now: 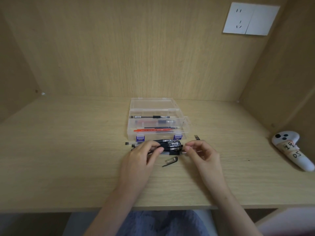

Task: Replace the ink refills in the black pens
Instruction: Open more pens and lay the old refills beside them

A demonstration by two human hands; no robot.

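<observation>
Head view showed the black pens [167, 145] lying crosswise between the hands; left hand [144, 151] gripped their barrels, right hand [201, 150] pinched at the tip end

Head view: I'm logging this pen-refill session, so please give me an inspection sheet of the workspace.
Surface: pale wood desk inside a wooden alcove.
Job's things: pile of black pens in front of a clear plastic box, lid open, holding pens and refills; loose pen cap nearer the person.
Clutter: white controller with handwritten labels at the right edge.
Hands: left hand grips a pen in the pile; right hand pinches something at its tip, too small to tell.
Cables: nothing seen.
Surroundings: wall socket upper right.
</observation>
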